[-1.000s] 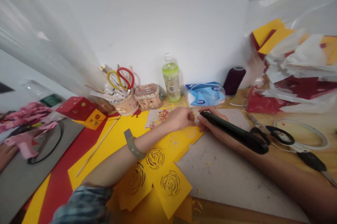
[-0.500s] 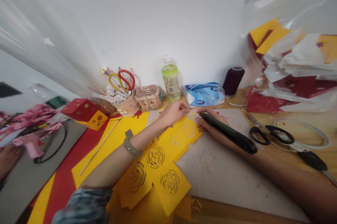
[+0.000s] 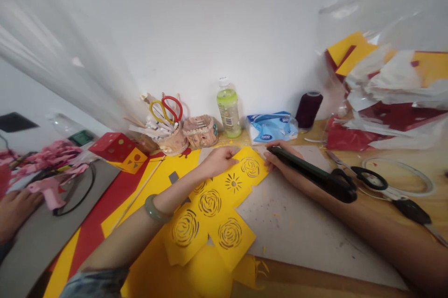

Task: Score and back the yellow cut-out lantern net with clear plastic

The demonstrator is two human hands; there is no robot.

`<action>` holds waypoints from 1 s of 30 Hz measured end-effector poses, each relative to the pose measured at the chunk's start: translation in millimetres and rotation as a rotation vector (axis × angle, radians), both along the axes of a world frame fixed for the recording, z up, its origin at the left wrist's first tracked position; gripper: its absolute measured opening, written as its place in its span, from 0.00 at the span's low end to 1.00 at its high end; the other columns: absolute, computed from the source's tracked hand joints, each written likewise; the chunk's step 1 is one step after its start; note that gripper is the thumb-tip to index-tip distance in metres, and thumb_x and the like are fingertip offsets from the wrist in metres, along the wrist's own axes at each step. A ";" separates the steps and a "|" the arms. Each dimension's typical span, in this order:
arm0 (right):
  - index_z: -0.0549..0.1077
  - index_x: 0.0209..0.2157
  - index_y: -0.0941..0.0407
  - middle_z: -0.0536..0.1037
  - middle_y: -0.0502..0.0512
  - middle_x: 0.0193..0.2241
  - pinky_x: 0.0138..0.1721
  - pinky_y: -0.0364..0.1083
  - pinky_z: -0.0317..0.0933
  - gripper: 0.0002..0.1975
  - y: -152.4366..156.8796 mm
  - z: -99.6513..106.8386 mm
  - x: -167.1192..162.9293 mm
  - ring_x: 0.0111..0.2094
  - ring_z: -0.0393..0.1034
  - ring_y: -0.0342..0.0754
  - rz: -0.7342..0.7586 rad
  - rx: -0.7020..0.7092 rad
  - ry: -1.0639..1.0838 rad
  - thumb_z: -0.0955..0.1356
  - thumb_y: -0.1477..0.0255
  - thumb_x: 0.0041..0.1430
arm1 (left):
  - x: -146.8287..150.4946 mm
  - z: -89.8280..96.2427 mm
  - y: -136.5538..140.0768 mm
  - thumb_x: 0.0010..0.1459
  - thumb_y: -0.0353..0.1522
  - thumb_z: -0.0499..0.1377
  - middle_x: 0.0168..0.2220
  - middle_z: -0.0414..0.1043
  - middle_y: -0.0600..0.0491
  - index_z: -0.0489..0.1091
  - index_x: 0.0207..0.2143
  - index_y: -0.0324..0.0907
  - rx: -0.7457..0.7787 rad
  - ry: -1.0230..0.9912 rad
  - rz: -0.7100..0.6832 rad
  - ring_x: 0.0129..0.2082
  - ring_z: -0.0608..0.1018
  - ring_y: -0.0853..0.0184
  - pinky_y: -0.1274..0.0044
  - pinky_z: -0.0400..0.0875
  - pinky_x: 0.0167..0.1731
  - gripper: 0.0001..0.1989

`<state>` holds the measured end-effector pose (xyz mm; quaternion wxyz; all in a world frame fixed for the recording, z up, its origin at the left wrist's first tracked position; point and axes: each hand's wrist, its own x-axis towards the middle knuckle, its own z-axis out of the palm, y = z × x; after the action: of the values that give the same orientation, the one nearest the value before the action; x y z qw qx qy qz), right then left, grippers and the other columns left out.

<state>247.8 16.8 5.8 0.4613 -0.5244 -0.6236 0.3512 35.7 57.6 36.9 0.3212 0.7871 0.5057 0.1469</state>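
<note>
Shows rose and sunburst openings (image 3: 210, 202) already cut through the yellow paper (image 3: 224, 191), over the left part of the grey board (image 3: 297, 228); cannot tell of any cutting left. Pinches that paper with the left hand (image 3: 220, 161); grasps a dark tool (image 3: 311, 170) in the right hand (image 3: 286, 166), above the board's far part.

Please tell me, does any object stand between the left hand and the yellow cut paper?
Nothing visible does. The left hand is at the edge of the yellow paper, seeming to touch it. The bottle and the tissue pack are beyond, by the wall.
</note>
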 end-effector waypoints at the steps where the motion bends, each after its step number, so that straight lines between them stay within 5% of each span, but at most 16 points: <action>1: 0.66 0.42 0.53 0.74 0.50 0.25 0.30 0.45 0.67 0.15 0.9 -0.6 0.9 0.26 0.71 0.45 -0.015 0.012 0.023 0.64 0.60 0.57 | 0.3 1.9 -0.7 0.52 0.29 0.54 0.20 0.61 0.59 0.64 0.24 0.39 -0.009 -0.027 0.005 0.21 0.65 0.73 0.80 0.56 0.21 0.05; 9: 0.68 0.40 0.53 0.74 0.52 0.28 0.26 0.44 0.66 0.17 2.2 5.1 3.3 0.26 0.69 0.45 -0.035 0.001 0.108 0.65 0.56 0.54 | -0.6 9.5 -0.4 0.53 0.31 0.55 0.31 0.73 0.51 0.69 0.39 0.36 -0.017 -0.163 0.055 0.28 0.73 0.70 0.79 0.66 0.27 0.12; 19: 0.69 0.38 0.51 0.75 0.53 0.35 0.36 0.48 0.67 0.15 8.1 1.3 9.0 0.38 0.70 0.50 0.084 -0.013 0.171 0.64 0.56 0.56 | 11.0 41.3 -10.1 0.55 0.34 0.52 0.33 0.76 0.50 0.74 0.39 0.37 -0.076 -0.190 -0.089 0.27 0.74 0.70 0.79 0.66 0.26 0.15; 25: 0.67 0.40 0.52 0.74 0.51 0.29 0.26 0.44 0.65 0.16 9.3 -3.7 11.1 0.29 0.70 0.47 0.104 -0.074 0.238 0.64 0.55 0.56 | 23.3 58.2 -20.7 0.55 0.37 0.54 0.29 0.76 0.53 0.76 0.41 0.42 0.112 0.013 -0.171 0.24 0.70 0.71 0.79 0.60 0.23 0.16; 30: 0.66 0.40 0.54 0.74 0.50 0.26 0.29 0.45 0.67 0.18 7.3 -2.2 12.1 0.28 0.71 0.46 0.200 -0.084 0.266 0.64 0.55 0.56 | 31.3 57.7 -29.5 0.56 0.33 0.55 0.33 0.77 0.53 0.76 0.41 0.49 0.360 0.245 -0.305 0.29 0.73 0.67 0.76 0.61 0.28 0.13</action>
<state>259.9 24.1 3.5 0.4801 -0.4273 -0.5910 0.4874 67.0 28.1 94.6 0.1309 0.9106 0.3820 0.0879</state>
